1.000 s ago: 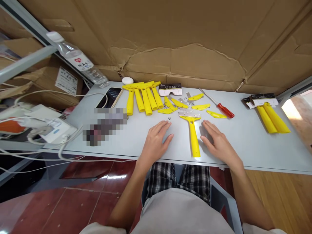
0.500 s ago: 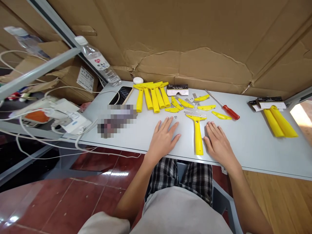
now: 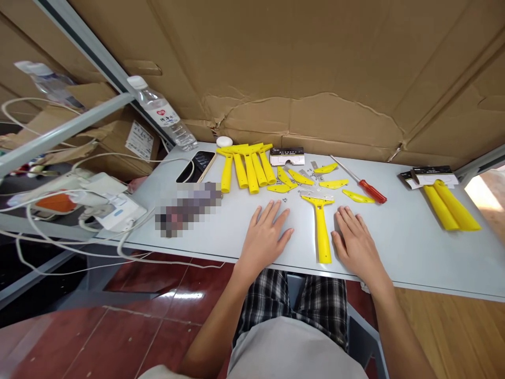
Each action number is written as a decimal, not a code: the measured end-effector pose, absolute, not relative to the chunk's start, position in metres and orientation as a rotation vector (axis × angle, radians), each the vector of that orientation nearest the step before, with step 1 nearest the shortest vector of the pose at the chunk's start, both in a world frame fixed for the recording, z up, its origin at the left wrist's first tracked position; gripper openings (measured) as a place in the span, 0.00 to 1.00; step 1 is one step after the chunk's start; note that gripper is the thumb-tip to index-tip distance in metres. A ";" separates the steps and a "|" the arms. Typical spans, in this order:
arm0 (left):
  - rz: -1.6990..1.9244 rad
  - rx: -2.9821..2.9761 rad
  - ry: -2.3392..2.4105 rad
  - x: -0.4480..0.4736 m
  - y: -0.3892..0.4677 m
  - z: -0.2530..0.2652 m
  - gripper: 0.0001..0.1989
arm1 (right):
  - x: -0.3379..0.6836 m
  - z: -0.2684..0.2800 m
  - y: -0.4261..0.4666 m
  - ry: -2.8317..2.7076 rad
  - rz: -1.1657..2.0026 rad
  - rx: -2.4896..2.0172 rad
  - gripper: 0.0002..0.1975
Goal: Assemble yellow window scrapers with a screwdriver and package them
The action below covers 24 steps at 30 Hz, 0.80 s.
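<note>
My left hand (image 3: 265,236) lies flat on the grey table with its fingers spread, holding nothing. My right hand (image 3: 355,237) rests palm down on the other side, fingers stretched out and nothing in them. Between the two lies a yellow scraper (image 3: 322,231), its metal blade (image 3: 316,195) at the far end and its handle towards me. Beyond it are several loose yellow scraper covers (image 3: 333,184), with small metal blades and screws among them. A screwdriver (image 3: 372,191) with a red handle lies behind my right hand. Several yellow scraper handles (image 3: 249,166) stand in a row at the back left.
At the right are two yellow handles (image 3: 452,206) with printed cards (image 3: 434,176). A black-and-white card (image 3: 287,156) lies at the back. On the left are a phone (image 3: 196,167), a water bottle (image 3: 168,116), a power strip (image 3: 118,205) and loose white cables. Cardboard (image 3: 300,68) walls the back.
The camera view has tilted slightly upward, so the table appears lower. Both hands and the scraper keep their places on the table.
</note>
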<state>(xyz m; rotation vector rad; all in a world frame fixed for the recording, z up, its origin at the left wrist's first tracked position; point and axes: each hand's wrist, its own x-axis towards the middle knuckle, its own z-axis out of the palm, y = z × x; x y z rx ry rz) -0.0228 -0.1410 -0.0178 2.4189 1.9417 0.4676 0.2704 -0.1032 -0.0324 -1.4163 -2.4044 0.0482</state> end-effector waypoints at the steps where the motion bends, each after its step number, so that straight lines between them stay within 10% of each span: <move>1: 0.471 2.420 1.945 -0.023 -0.141 -0.018 0.27 | 0.271 -0.033 -0.103 -2.407 0.041 -1.421 0.30; 24: 0.508 2.451 1.925 -0.025 -0.140 -0.021 0.27 | 0.273 -0.028 -0.101 -2.411 0.059 -1.382 0.23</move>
